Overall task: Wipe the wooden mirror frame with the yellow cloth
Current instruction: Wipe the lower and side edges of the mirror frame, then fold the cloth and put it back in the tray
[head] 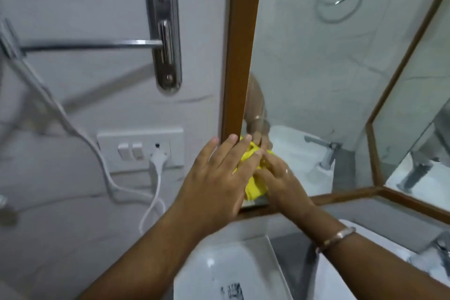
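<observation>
The wooden mirror frame [239, 56] runs up the middle of the view as a brown strip, and its bottom rail [345, 196] goes off to the right. A bunched yellow cloth [255, 185] lies against the glass in the lower-left corner of the mirror. My left hand [219, 178] lies flat with fingers spread, over the frame's left strip and the cloth's left side. My right hand [280, 178] presses on the cloth from the right; a metal bangle sits on that wrist. Much of the cloth is hidden under both hands.
A chrome towel-bar bracket [165, 34] is fixed to the marble wall left of the frame. Below it is a white switch plate [140, 150] with a plugged-in cable. A white basin [231, 270] sits below my arms. A tap [440, 246] stands at the right edge.
</observation>
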`<control>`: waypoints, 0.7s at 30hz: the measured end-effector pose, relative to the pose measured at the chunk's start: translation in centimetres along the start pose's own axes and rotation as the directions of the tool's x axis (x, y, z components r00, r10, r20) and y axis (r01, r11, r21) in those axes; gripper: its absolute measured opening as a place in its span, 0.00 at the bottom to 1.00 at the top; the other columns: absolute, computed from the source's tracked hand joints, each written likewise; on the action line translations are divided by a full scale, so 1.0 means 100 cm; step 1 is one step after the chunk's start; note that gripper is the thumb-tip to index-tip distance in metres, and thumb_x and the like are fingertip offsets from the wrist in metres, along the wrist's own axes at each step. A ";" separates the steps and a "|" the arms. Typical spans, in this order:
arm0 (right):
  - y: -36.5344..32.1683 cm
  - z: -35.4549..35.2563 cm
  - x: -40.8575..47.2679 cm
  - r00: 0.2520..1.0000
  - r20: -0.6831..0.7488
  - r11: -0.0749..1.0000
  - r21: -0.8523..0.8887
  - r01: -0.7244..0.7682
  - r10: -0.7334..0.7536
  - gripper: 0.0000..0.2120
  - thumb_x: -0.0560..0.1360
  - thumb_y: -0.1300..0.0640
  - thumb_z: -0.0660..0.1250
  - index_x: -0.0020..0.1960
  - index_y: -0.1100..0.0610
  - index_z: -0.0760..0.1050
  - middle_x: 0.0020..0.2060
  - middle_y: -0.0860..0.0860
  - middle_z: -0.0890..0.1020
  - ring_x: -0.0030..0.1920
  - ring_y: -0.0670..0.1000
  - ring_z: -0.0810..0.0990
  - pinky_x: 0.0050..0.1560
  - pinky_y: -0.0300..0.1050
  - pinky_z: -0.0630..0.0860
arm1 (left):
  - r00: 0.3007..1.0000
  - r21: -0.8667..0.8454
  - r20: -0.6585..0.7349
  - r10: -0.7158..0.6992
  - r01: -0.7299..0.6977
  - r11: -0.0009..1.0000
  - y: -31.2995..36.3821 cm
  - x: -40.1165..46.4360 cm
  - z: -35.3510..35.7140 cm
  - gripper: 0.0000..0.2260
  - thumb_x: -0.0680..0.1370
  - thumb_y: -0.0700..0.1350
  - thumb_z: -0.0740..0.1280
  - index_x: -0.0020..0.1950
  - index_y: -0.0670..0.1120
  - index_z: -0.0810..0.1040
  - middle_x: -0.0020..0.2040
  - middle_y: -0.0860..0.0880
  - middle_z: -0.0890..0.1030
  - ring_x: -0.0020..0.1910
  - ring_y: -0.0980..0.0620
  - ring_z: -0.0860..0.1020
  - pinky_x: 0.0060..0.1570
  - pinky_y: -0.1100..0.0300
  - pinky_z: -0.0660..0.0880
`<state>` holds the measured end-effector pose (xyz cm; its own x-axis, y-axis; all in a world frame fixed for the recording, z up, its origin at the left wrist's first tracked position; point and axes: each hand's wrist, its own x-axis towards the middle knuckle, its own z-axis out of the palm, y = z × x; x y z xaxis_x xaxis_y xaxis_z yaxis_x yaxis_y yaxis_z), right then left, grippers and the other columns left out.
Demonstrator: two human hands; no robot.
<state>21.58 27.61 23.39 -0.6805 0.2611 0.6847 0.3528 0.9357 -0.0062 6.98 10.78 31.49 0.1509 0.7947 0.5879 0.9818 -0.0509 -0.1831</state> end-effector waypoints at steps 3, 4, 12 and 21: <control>-0.009 -0.007 -0.013 0.987 0.163 1.000 0.013 0.006 -0.008 0.07 0.70 0.64 0.72 0.47 0.61 0.80 0.55 0.61 0.81 0.54 0.63 0.80 0.52 0.51 0.79 | 0.985 -0.082 0.166 -0.046 0.061 0.995 0.017 -0.032 0.024 0.24 0.74 0.46 0.68 0.70 0.48 0.73 0.71 0.46 0.74 0.69 0.43 0.72 0.65 0.45 0.71; -0.013 -0.008 -0.015 0.963 0.268 0.999 0.043 0.002 -0.013 0.06 0.69 0.63 0.70 0.46 0.59 0.79 0.50 0.59 0.83 0.49 0.61 0.82 0.46 0.49 0.79 | 0.968 -0.147 0.242 -0.070 0.108 0.983 0.020 -0.038 0.031 0.23 0.75 0.47 0.68 0.70 0.48 0.73 0.70 0.47 0.75 0.67 0.43 0.74 0.62 0.46 0.73; -0.043 -0.005 -0.050 0.743 0.665 0.865 0.416 -0.280 -0.079 0.07 0.66 0.65 0.70 0.40 0.54 0.76 0.37 0.47 0.80 0.40 0.49 0.78 0.39 0.40 0.67 | 0.728 -0.560 0.665 -0.167 0.634 0.533 0.063 -0.091 0.079 0.32 0.70 0.60 0.75 0.70 0.55 0.68 0.64 0.56 0.77 0.60 0.56 0.76 0.59 0.53 0.74; -0.066 0.021 -0.141 0.530 0.820 0.273 0.471 -0.839 0.214 0.16 0.69 0.58 0.76 0.55 0.56 0.78 0.50 0.55 0.85 0.48 0.50 0.84 0.49 0.47 0.80 | 0.699 -0.604 0.690 -0.187 0.699 0.383 0.050 -0.109 0.102 0.14 0.75 0.48 0.73 0.34 0.43 0.76 0.30 0.50 0.75 0.29 0.57 0.71 0.31 0.58 0.69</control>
<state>27.47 18.25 12.29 -0.8121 0.5334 -0.2364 0.3647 0.1479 -0.9193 9.07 8.08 16.13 -0.1575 0.9826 -0.0986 0.5509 0.1702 0.8170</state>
